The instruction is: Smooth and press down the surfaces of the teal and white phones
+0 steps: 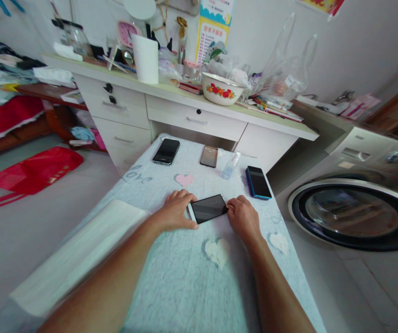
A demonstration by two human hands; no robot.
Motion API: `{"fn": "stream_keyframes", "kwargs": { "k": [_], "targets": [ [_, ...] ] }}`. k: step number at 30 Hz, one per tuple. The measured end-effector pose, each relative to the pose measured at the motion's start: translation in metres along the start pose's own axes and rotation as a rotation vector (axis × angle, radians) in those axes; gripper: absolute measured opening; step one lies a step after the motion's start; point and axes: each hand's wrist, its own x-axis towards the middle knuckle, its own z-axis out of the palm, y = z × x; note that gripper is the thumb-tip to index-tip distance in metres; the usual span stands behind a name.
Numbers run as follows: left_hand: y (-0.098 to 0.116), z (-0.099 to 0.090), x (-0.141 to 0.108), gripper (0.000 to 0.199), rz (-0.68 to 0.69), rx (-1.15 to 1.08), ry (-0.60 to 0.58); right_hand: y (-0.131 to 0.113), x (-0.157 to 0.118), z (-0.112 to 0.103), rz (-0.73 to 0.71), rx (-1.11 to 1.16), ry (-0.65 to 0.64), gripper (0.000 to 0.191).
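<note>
A white-framed smartphone lies screen up on the cloth-covered table, a little tilted to its right. My left hand grips its left end, thumb at the near corner and fingers at the far one. At the right end my right hand has its fingers curled in a pinch against the phone's edge; whether anything small is between them is hidden. Beyond the hands lie a black phone, a brown phone case, a clear spray bottle and a dark phone with a blue edge.
A white folded sheet lies along the table's left side. Behind stands a white desk bearing a flowered enamel bowl and a white paper roll. A washing machine is on the right, a red bag on the floor at left.
</note>
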Motion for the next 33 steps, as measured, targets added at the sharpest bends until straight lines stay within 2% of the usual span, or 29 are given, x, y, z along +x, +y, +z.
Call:
{"fn": "stream_keyframes", "kwargs": {
  "k": [6,12,24,29,33],
  "targets": [
    [0.001,-0.001,0.000,0.067,-0.002,0.004,-0.001,-0.005,-0.001,0.002,0.022,-0.013,0.039,0.021],
    [0.001,0.000,0.000,0.066,-0.008,-0.001,0.002,-0.014,-0.001,0.005,-0.033,0.010,0.035,0.023],
    [0.001,0.001,0.000,0.066,-0.007,0.001,0.009,-0.041,-0.007,0.005,-0.242,0.094,-0.047,0.024],
    [0.002,0.001,0.000,0.067,-0.008,0.009,0.022,-0.053,-0.011,0.010,-0.379,0.140,-0.046,0.023],
    [0.004,0.000,-0.001,0.068,-0.007,0.015,0.023,-0.057,-0.012,0.013,-0.414,0.135,-0.036,0.024]
  ]
}}
